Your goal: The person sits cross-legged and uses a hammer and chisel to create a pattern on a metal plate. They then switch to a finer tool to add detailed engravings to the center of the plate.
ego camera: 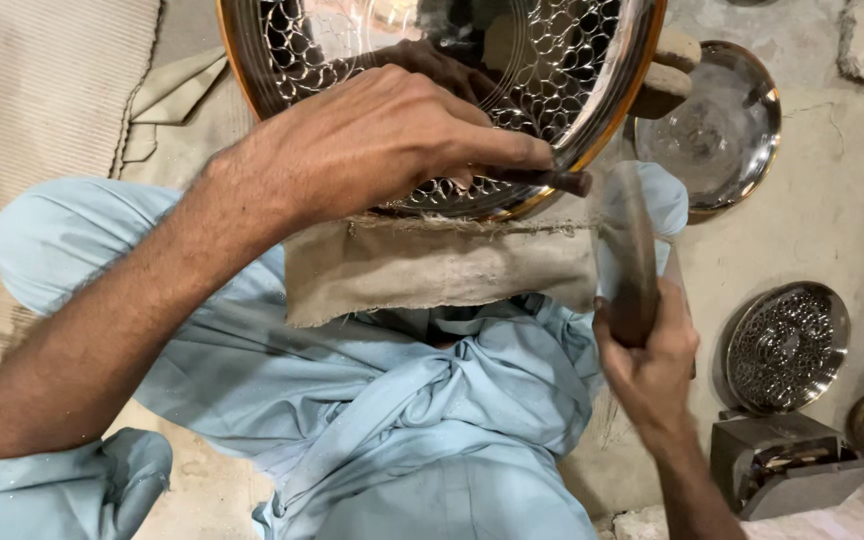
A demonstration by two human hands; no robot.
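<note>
A large shiny metal plate (562,60) with a copper-coloured rim and an engraved pattern of small ovals leans against a piece of coarse beige cloth (432,270) over my lap. My left hand (382,140) rests on the plate's lower edge, shut on a thin dark chisel (552,180) whose tip points right along the rim. My right hand (647,350) grips the handle of a wooden mallet (627,240), blurred by motion, just right of the chisel's end.
I sit cross-legged in light blue clothes (402,420) on a stone floor. A plain metal plate (722,120) lies at upper right, a patterned one (787,345) at right, above a small grey box (782,465) of tools. A woven mat (32,100) lies left.
</note>
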